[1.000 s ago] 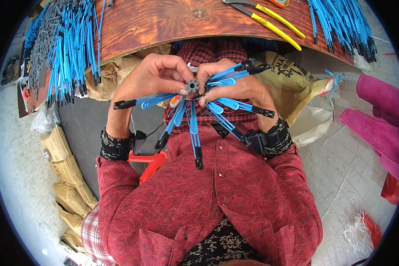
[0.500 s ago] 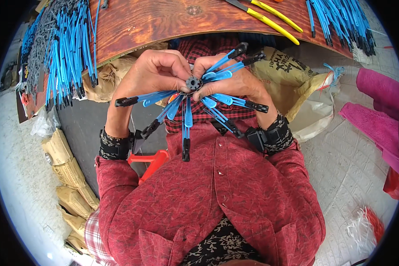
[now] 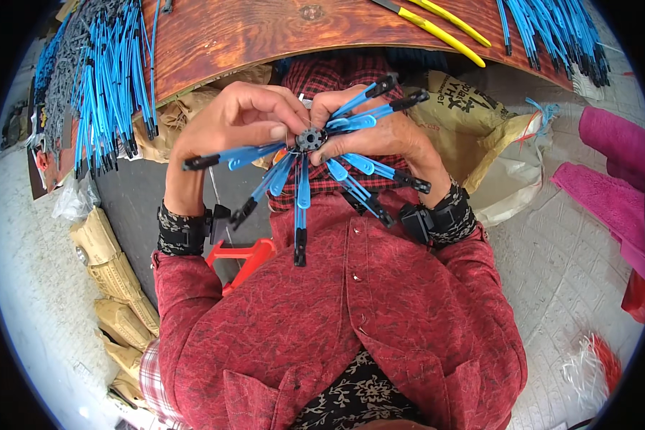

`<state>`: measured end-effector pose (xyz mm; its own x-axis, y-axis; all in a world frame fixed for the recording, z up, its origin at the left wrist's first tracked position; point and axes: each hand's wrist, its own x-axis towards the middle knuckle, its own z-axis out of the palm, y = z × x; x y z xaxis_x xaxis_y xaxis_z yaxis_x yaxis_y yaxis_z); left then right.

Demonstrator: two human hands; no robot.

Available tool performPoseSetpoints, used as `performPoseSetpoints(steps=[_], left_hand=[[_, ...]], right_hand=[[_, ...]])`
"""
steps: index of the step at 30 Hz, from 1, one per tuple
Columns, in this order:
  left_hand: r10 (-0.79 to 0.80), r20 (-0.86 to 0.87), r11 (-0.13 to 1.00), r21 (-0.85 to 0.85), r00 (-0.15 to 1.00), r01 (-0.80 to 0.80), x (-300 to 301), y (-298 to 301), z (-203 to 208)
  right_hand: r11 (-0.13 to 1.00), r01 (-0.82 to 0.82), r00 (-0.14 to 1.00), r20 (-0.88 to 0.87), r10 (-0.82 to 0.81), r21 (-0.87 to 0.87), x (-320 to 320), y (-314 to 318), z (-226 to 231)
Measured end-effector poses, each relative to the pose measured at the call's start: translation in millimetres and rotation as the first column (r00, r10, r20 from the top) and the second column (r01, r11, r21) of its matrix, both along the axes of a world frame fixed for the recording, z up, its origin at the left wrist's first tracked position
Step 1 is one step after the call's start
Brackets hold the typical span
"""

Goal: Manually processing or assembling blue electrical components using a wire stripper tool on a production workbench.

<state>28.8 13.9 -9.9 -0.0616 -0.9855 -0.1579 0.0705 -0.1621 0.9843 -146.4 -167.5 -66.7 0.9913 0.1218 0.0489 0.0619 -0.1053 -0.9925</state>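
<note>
Right hand [image 3: 385, 139] pinching dark hub [image 3: 311, 139], blue ribs [image 3: 303, 192] around; left hand [image 3: 242, 122] beside it, grip unclear

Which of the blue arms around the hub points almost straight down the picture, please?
The bottom arm, its black tip lowest; the others splay left or right.

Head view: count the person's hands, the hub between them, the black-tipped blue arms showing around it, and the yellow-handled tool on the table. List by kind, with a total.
Hands: 2 (left hand, right hand)
Gray hub: 1
Black-tipped blue arms: 7 showing
Yellow-handled tool: 1
Total: 11
</note>
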Motion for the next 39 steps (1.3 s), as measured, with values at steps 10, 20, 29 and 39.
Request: performPoseSetpoints(steps=[10, 20, 29, 39], left_hand=[[-0.096, -0.068, 0.985, -0.151, 0.993, 0.084, -3.0, 11.9, 11.5], [0.224, 0.101, 0.971, -0.108, 0.969, -0.213, -27.9, 29.4, -9.9], [0.499, 0.056, 0.836, -0.293, 0.865, -0.463, -46.2, 36.9, -30.5], [0.607, 0.145, 0.792, -0.197, 0.781, -0.579, -44.5, 39.1, -22.0]], right_hand=[[0.992, 0.001, 0.999, 0.032, -0.005, 0.124, -0.1, -1.0, -7.6], [0.977, 0.073, 0.997, -0.018, -0.07, 0.2, 1.8, 1.6, -8.1], [0.976, 0.112, 0.992, 0.032, -0.12, 0.188, 10.7, 9.9, -15.4], [0.991, 0.124, 0.976, 0.172, -0.131, 0.05, 12.4, 21.7, -5.5]])
